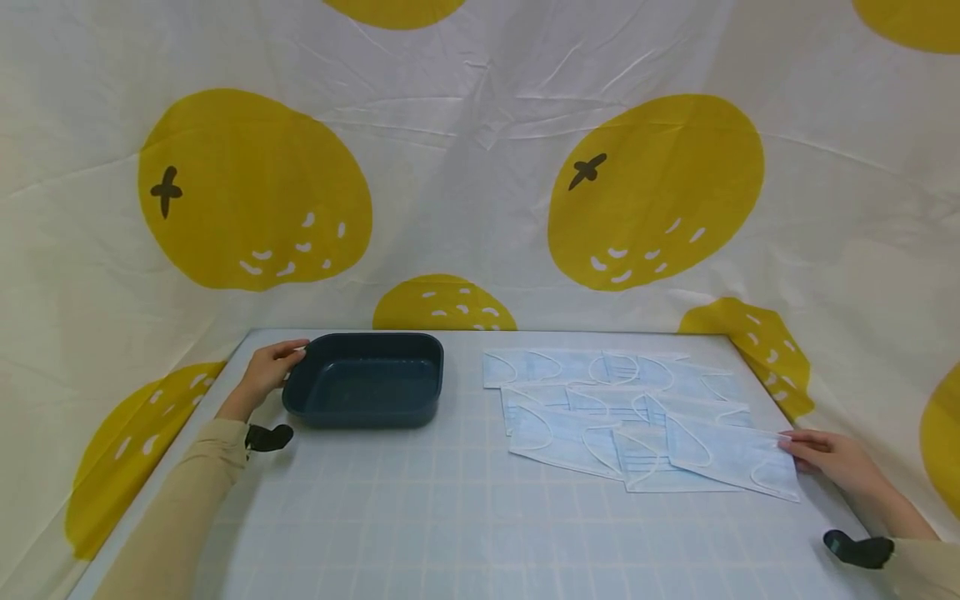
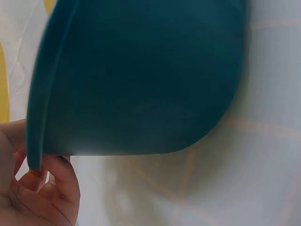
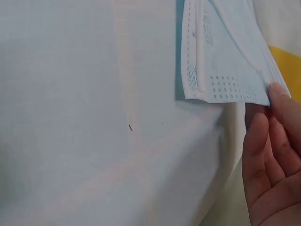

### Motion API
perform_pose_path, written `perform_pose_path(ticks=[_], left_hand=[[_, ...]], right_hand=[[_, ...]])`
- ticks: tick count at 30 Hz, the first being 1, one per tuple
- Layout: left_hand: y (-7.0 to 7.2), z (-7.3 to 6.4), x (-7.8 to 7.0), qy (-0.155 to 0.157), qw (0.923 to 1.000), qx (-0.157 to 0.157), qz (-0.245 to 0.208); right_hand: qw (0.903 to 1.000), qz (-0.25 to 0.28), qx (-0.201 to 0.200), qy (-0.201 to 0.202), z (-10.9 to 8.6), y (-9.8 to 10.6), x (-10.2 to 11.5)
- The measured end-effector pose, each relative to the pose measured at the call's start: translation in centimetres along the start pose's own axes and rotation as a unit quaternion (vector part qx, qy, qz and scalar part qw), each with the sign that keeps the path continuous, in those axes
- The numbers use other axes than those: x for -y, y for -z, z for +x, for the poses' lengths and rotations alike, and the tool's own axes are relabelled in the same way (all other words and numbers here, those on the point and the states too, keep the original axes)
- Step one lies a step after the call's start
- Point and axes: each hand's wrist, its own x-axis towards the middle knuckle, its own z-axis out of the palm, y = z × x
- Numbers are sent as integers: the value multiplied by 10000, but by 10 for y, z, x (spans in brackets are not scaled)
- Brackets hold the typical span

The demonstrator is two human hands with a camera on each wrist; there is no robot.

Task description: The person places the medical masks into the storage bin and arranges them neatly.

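Note:
A dark teal rectangular tub (image 1: 358, 419) sits at the back left of the table. My left hand (image 1: 268, 372) grips its left rim; in the left wrist view the fingers (image 2: 61, 176) curl round the edge of the tub (image 2: 136, 84). On the right, several pale blue face masks (image 1: 570, 437) lie overlapping in rough rows. My right hand (image 1: 836, 458) pinches the right edge of the front-right mask (image 1: 735, 454). Close up in the right wrist view, thumb and fingers hold that mask (image 3: 230, 61) by its corner, and its end stands slightly off the table.
The table (image 1: 450, 533) has a pale checked cover. Behind and beside it hangs a white cloth (image 1: 465, 192) printed with large yellow fruit. A dark wrist strap (image 1: 268, 437) shows at the left sleeve, another strap (image 1: 858, 550) at the right.

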Motion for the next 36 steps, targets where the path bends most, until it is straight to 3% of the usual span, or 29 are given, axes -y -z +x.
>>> perform_pose_path(ticks=[12, 36], left_hand=[[-4, -2, -1, 139, 9997, -119, -174], [-6, 0, 3, 69, 9997, -200, -101]], right_hand=[[9998, -27, 90, 180, -9, 8, 9], [9989, 273, -87, 382, -23, 16, 23]])
